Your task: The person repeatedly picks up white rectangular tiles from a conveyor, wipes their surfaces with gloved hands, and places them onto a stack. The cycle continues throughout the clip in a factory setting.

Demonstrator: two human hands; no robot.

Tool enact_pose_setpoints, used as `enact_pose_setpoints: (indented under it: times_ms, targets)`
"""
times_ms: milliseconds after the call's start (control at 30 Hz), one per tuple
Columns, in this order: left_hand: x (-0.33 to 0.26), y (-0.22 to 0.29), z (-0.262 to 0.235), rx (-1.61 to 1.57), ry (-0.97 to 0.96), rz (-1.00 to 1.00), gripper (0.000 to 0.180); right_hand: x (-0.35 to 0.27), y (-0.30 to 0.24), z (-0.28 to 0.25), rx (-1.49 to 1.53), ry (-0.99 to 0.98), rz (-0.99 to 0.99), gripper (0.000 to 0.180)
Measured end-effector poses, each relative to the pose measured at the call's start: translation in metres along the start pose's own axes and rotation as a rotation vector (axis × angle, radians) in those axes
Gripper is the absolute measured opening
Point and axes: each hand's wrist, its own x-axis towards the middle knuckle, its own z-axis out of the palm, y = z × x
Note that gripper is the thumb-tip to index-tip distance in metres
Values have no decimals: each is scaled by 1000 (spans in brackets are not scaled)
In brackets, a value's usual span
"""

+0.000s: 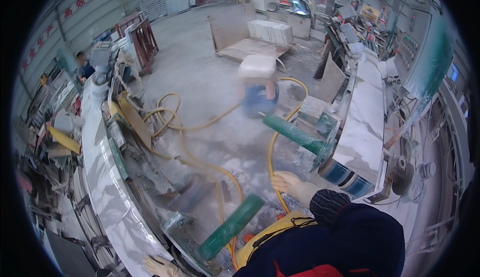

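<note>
My right hand (291,184), in a pale glove with a dark knitted cuff, reaches in front of me with its fingers stretched to the left. Its fingertips meet a yellow hose (271,153) in this view, though whether they press on it is unclear. At the lower edge my left hand (162,267), also gloved, lies on the rim of a long white slab (117,212) with grey veins. Its fingers look extended, and part of it is cut off. Between my hands sticks out a green roller (231,227). Another green roller (295,133) juts from the right-hand bench.
A second veined slab (361,122) lies on the right bench. Ahead stands a blurred stool-like object (258,84), white above and blue below. Hose loops (172,114) cross the dusty floor. Farther off are a pallet with white blocks (270,31) and a person (86,67) at left.
</note>
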Motion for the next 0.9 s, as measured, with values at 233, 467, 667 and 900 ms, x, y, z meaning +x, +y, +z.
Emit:
enact_pose_setpoints:
  times_ms: [233,467,667,900]
  targets:
    - [0,18,-29,-178,-18,-23,40,38,38,94,-91,-175,12,45]
    - [0,33,-49,-199,-52,-47,39,59,52,140,-249,-217,116,42]
    - [-1,34,-50,-140,-47,-24,39,71,54,144,-248,-216,70,40]
    - [-7,30,-49,-127,-56,-57,40,115,75,114,-124,-507,91,35]
